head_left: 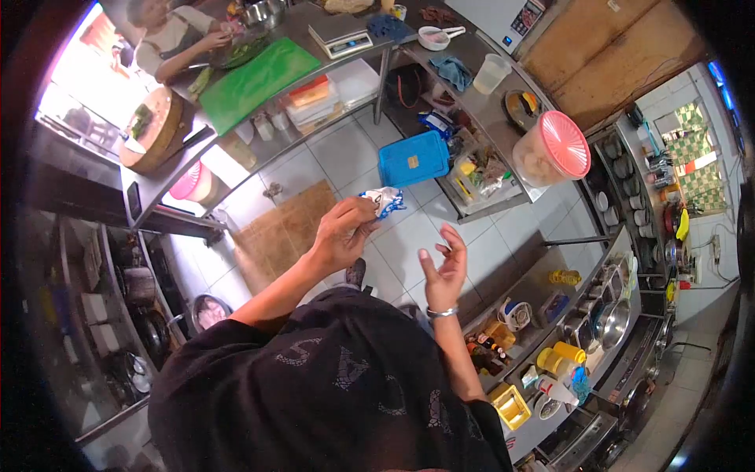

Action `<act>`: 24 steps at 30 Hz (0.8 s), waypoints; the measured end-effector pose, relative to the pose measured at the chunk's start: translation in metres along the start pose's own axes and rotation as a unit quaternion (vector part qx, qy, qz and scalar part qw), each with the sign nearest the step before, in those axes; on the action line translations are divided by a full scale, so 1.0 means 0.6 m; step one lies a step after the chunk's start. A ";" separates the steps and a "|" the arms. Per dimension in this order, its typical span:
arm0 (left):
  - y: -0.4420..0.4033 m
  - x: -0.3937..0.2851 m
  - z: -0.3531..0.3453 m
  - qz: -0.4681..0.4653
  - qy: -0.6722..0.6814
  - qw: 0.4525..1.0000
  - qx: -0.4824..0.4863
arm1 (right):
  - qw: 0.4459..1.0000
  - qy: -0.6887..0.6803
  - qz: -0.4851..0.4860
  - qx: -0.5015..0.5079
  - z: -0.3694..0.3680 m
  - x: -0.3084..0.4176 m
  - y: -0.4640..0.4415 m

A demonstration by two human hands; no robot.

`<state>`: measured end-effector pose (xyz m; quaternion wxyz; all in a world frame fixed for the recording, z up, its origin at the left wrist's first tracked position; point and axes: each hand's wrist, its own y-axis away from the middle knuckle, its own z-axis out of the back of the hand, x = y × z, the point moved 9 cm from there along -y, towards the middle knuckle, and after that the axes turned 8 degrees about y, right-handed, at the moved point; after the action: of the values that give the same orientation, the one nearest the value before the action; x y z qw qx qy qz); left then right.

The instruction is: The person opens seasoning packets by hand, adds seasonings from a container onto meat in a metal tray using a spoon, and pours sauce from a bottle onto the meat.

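Observation:
My left hand (346, 230) pinches a small white-and-blue crinkled packet (384, 202) by its near end, held in front of me above the floor. What is inside the packet I cannot make out. To its right, my right hand (445, 271) is raised with the fingers apart and slightly curled, and nothing is in it. A metal bracelet (442, 312) circles that wrist. Beyond the packet lies a blue plastic lid or box (414, 158), beside the low shelf.
Ahead, a green cutting board (259, 85) lies on a steel counter, where another person (177, 39) handles food. A lidded tub (550, 148) stands on the right counter. Bottles and steel bowls (613, 323) crowd the counter at my right. A brown mat (287, 228) covers some floor.

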<state>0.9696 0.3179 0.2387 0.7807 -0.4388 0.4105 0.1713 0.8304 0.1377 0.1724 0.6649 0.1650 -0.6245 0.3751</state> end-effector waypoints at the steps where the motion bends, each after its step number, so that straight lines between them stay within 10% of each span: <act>1: -0.008 -0.015 0.013 -0.001 0.017 1.000 -0.014 | 1.000 0.004 -0.002 0.000 -0.019 0.019 -0.005; 4: -0.008 -0.033 0.029 -0.018 0.062 0.997 -0.043 | 0.997 0.045 0.064 0.018 -0.050 0.074 -0.023; 6: 0.008 -0.042 0.029 -0.027 0.085 0.994 -0.062 | 0.968 0.039 0.130 0.211 -0.105 0.085 -0.010; 24: 0.093 -0.043 -0.030 0.209 0.208 0.947 -0.125 | 0.962 -0.144 -0.030 0.228 -0.057 0.066 -0.006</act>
<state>0.9104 0.3365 0.2236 0.5635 -0.4630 0.6217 0.2858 0.8549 0.1706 0.2057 0.5234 0.3833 -0.6062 0.4600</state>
